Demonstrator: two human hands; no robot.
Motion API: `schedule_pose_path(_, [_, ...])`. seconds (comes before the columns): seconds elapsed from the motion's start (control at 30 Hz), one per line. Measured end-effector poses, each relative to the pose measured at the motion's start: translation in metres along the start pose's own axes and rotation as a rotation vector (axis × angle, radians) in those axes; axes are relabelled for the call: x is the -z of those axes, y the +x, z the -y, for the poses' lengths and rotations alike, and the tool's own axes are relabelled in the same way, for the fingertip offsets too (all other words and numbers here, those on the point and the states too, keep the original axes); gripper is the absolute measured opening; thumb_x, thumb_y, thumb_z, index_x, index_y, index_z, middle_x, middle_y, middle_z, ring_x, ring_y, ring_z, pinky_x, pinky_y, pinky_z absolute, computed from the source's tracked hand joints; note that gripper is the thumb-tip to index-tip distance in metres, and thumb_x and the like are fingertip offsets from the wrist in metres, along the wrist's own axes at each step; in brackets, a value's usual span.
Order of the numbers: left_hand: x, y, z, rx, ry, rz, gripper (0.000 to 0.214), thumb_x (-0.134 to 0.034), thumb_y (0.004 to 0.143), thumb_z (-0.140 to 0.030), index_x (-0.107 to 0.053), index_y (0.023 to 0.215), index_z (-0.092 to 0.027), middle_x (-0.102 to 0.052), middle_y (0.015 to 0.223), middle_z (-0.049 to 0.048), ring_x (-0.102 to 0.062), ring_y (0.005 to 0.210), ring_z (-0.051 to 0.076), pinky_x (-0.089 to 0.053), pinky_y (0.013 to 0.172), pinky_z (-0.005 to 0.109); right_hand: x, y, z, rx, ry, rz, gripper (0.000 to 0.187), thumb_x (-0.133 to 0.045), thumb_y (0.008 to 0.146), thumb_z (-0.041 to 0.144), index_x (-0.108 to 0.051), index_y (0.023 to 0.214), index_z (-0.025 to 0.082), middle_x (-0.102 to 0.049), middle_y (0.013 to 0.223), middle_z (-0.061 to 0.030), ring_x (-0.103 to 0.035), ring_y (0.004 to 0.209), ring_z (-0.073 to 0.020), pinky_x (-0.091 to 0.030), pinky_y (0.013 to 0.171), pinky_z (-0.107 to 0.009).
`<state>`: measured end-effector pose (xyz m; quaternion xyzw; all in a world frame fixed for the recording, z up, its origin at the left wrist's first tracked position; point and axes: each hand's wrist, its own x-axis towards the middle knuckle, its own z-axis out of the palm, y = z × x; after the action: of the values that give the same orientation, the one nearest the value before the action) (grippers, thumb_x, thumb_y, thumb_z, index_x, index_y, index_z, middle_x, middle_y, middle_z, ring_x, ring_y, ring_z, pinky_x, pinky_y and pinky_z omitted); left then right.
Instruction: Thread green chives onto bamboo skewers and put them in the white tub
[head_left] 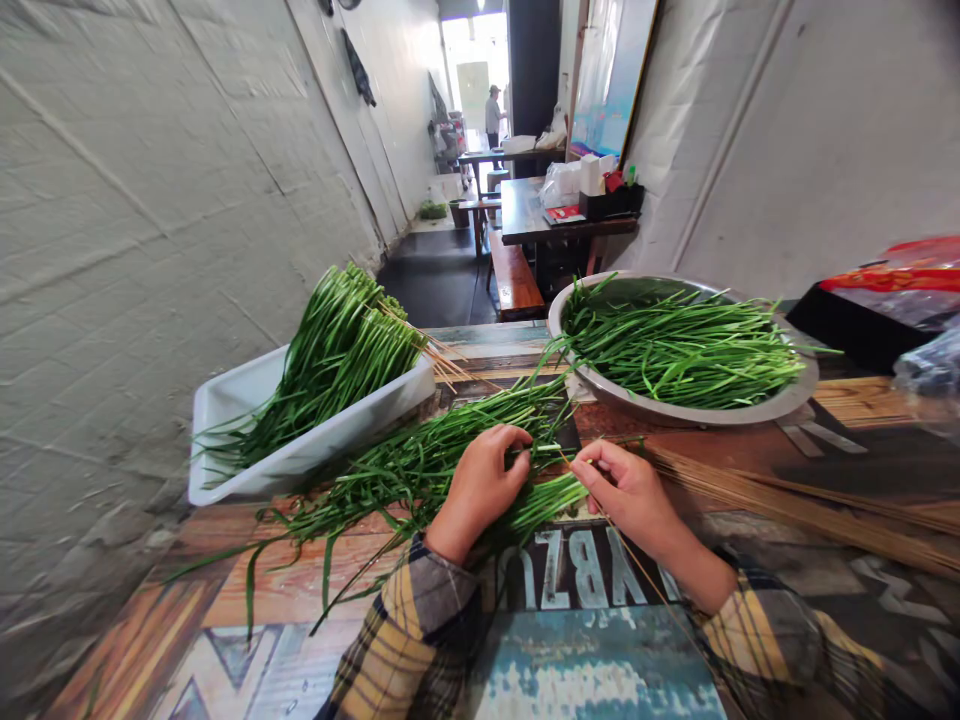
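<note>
Left of centre, the loose chives (420, 462) look light, limp-leaved and probably slick, best taken by their firmer pale stems. Mid-frame, the left hand (484, 485) pinches chives near a pale end; farther right, the right hand (634, 500) pinches a thin skewer (639, 564), likely stiff but snappable.

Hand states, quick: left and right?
Left hand: closed, holding green stalks.
Right hand: closed, pinching a thin skewer.
</note>
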<state>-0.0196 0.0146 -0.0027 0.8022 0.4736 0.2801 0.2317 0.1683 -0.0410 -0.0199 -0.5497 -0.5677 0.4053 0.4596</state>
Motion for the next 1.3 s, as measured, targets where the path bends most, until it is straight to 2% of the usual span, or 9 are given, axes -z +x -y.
schedule_pose_path(0.13, [-0.002,0.001,0.002,0.095,-0.164,-0.049,0.05,-0.044,0.094,-0.032,-0.039,0.141,-0.019,-0.066,0.084,0.0014,-0.06,0.072,0.015,-0.046,0.071,0.028,0.0,-0.001,-0.001,-0.003,0.01,0.0,0.023,-0.056,0.086,0.041,-0.058,0.075,0.02,-0.053,0.058,0.0044,-0.054,0.042,-0.0099,-0.039,0.043,-0.021])
schedule_pose_path(0.3, [-0.003,0.0,-0.003,0.137,-0.153,-0.179,0.06,-0.04,0.096,-0.038,-0.022,0.149,-0.017,-0.067,0.095,0.0048,-0.061,0.073,0.015,-0.046,0.069,0.027,-0.001,-0.001,0.0,-0.012,0.017,-0.011,0.024,-0.057,0.085,0.043,-0.058,0.075,0.02,-0.053,0.055,0.0048,-0.054,0.041,-0.0101,-0.039,0.042,-0.021])
schedule_pose_path(0.43, [-0.003,0.0,-0.005,0.087,-0.065,-0.127,0.067,-0.062,0.083,-0.041,-0.037,0.142,-0.019,-0.066,0.092,0.0028,-0.058,0.068,0.014,-0.047,0.066,0.027,-0.002,0.0,0.003,-0.021,0.04,-0.015,0.024,-0.056,0.085,0.041,-0.057,0.075,0.02,-0.052,0.056,0.0054,-0.053,0.04,-0.0093,-0.038,0.041,-0.02])
schedule_pose_path(0.57, [-0.005,0.003,0.003,-0.059,-0.063,-0.049,0.025,-0.057,0.087,-0.033,-0.069,0.106,-0.023,-0.07,0.09,0.0039,-0.064,0.082,0.018,-0.049,0.076,0.029,-0.002,0.004,0.003,-0.008,0.056,-0.003,0.02,-0.055,0.086,0.038,-0.057,0.078,0.02,-0.053,0.059,0.0054,-0.054,0.042,-0.0086,-0.039,0.042,-0.019])
schedule_pose_path(0.67, [-0.006,0.005,0.008,-0.085,-0.117,-0.071,0.02,-0.053,0.088,-0.028,-0.072,0.093,-0.021,-0.073,0.09,0.005,-0.067,0.083,0.019,-0.051,0.076,0.029,-0.001,0.006,0.001,0.058,0.008,-0.033,0.02,-0.056,0.087,0.037,-0.06,0.079,0.019,-0.058,0.064,0.0027,-0.059,0.053,-0.0108,-0.044,0.048,-0.02])
schedule_pose_path(0.83, [-0.006,0.004,0.004,-0.069,-0.119,-0.101,0.017,-0.053,0.086,-0.021,-0.07,0.083,-0.019,-0.073,0.083,0.0042,-0.068,0.077,0.018,-0.052,0.072,0.028,0.001,0.006,0.002,0.206,-0.01,-0.099,0.017,-0.058,0.086,0.032,-0.062,0.074,0.019,-0.069,0.104,-0.0085,-0.065,0.092,-0.0192,-0.052,0.074,-0.029])
schedule_pose_path(1.03, [-0.01,0.001,-0.003,-0.063,-0.14,-0.043,0.015,-0.055,0.085,-0.017,-0.07,0.083,-0.019,-0.073,0.081,0.0028,-0.067,0.075,0.016,-0.051,0.071,0.026,-0.001,0.001,0.003,0.171,0.093,-0.006,0.015,-0.058,0.088,0.032,-0.063,0.08,0.019,-0.073,0.097,-0.0076,-0.07,0.082,-0.0183,-0.053,0.076,-0.031])
schedule_pose_path(1.1, [-0.008,0.001,0.0,-0.034,-0.139,-0.097,0.015,-0.055,0.085,-0.017,-0.069,0.084,-0.019,-0.073,0.081,0.0028,-0.066,0.074,0.016,-0.05,0.071,0.026,-0.001,-0.001,0.003,0.182,0.104,-0.006,0.015,-0.058,0.088,0.031,-0.063,0.081,0.019,-0.073,0.099,-0.0076,-0.07,0.082,-0.0182,-0.053,0.076,-0.031])
schedule_pose_path(1.3, [0.013,0.006,0.013,0.011,0.107,-0.538,0.018,-0.052,0.088,-0.02,-0.067,0.098,-0.018,-0.064,0.1,0.0091,-0.06,0.096,0.022,-0.048,0.088,0.036,0.0,-0.001,0.005,0.213,0.057,-0.036,0.015,-0.06,0.086,0.031,-0.063,0.076,0.02,-0.074,0.093,-0.0069,-0.069,0.087,-0.0194,-0.052,0.076,-0.031])
